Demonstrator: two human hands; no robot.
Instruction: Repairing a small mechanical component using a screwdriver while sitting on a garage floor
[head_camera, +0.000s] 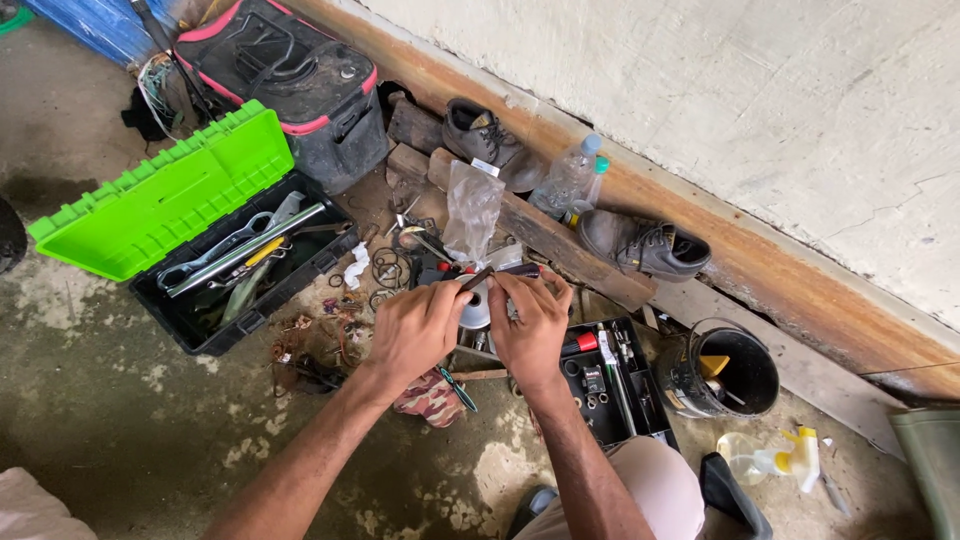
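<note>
Landmark: open toolbox (235, 270), black tray with bright green lid (165, 200) folded back, wrenches and long tools inside.
Left hand: left hand (415, 325), just right of the toolbox, fingers pressed together, pinching the near end of a slim dark rod (478, 277).
Right hand: right hand (530, 325), further right of the toolbox, fingertips closed on a short dark piece (522, 270) that lines up with the rod's far end; whether the two pieces join cannot be told.
Held work: rod and dark piece are up off the floor, between both hands, above a round silvery part (476, 308).
Socket set: open black socket case (610, 385), well right of the toolbox, below the right hand.
Bucket: black bucket (720, 372), right of the toolbox beyond the socket case.
Shoes: two worn shoes (640, 245), beyond the toolbox at the wall base.
Bottle: clear plastic bottle (567, 178), between the shoes.
Bag: black and pink bag (290, 75), behind the toolbox.
Floor: bare concrete (120, 420), small rings and scraps just right of the toolbox.
</note>
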